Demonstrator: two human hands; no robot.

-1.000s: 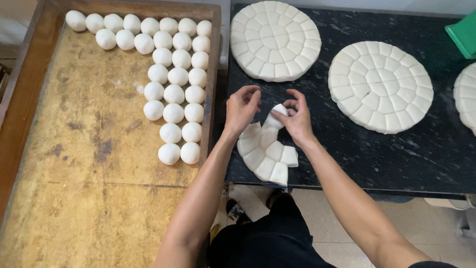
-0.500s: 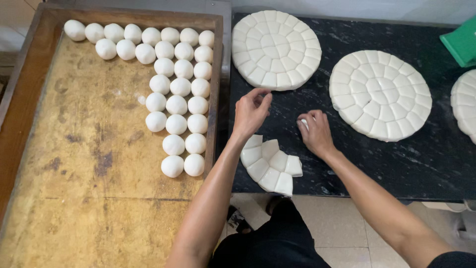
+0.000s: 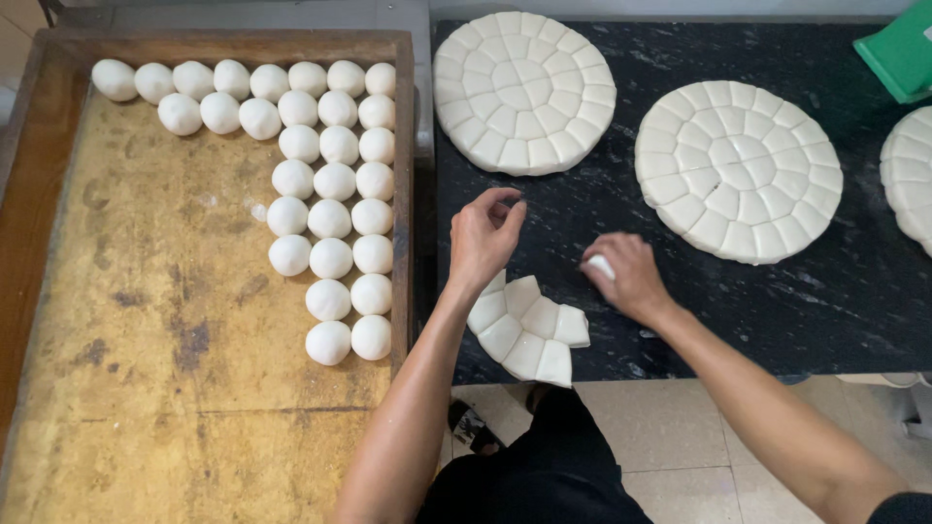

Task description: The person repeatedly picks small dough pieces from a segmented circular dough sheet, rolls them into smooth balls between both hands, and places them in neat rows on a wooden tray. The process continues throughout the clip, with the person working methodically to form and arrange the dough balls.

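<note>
So the right hand (image 3: 629,277) is cupped over a small white dough piece (image 3: 600,265) on the black table (image 3: 835,311), while the left hand (image 3: 482,236) hovers loosely curled and empty just above the leftover cut dough wedge (image 3: 529,332), with rolled dough balls (image 3: 330,218) lined up in the wooden tray (image 3: 146,388).

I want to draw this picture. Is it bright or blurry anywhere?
Head view: soft, even light, sharp throughout; slight blur on the right hand over a dough piece; faint sheen on the black counter; weak shadows beside the dough balls.
</note>
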